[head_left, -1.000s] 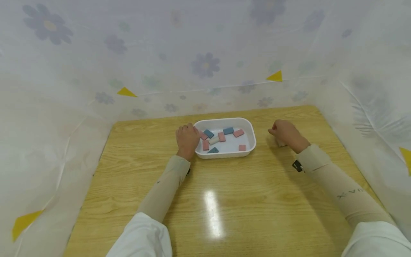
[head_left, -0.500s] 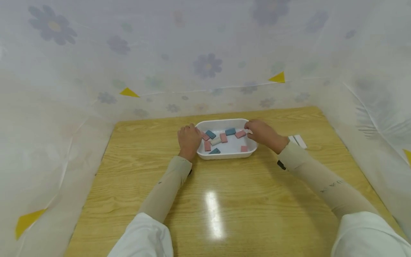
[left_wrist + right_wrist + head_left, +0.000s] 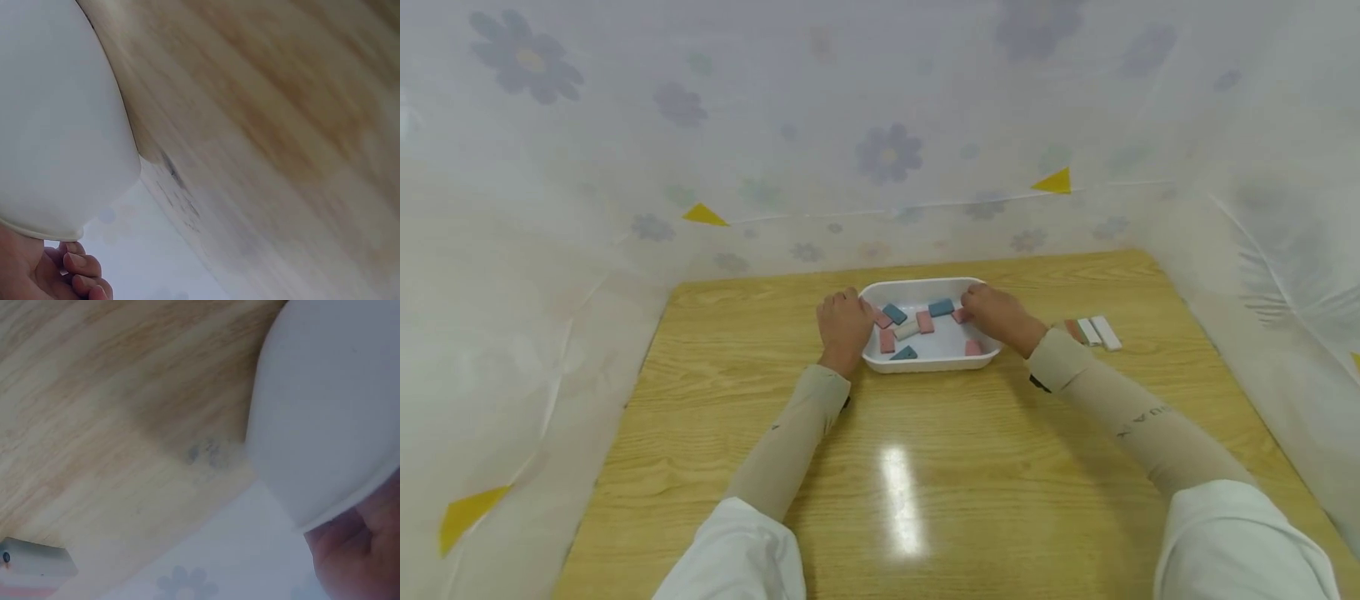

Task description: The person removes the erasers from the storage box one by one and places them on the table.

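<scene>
A white tray (image 3: 928, 364) stands toward the back of the table, with several small flat pink, blue and pale blocks lying in it. My left hand (image 3: 845, 325) grips its left rim; in the left wrist view, curled fingers (image 3: 83, 265) show at the rim. Over the tray's right side, my right hand (image 3: 998, 317) pinches a pink block (image 3: 958, 316), whose right end the fingers hide. Nearby are a blue block (image 3: 941, 307), a middle pink block (image 3: 925, 322) and a front-right pink block (image 3: 973, 347). In the right wrist view, the tray wall hides the fingertips.
Right of the tray, several flat blocks lie side by side on the wooden table (image 3: 790, 500), among them a white block (image 3: 1106, 332) and a brown block (image 3: 1076, 332). A flower-patterned plastic sheet (image 3: 820, 150) encloses the back and sides.
My right hand has moved left from the row of blocks to the tray, uncovering that row, and its fingers have closed at the pink block. My left hand stays at the rim.
</scene>
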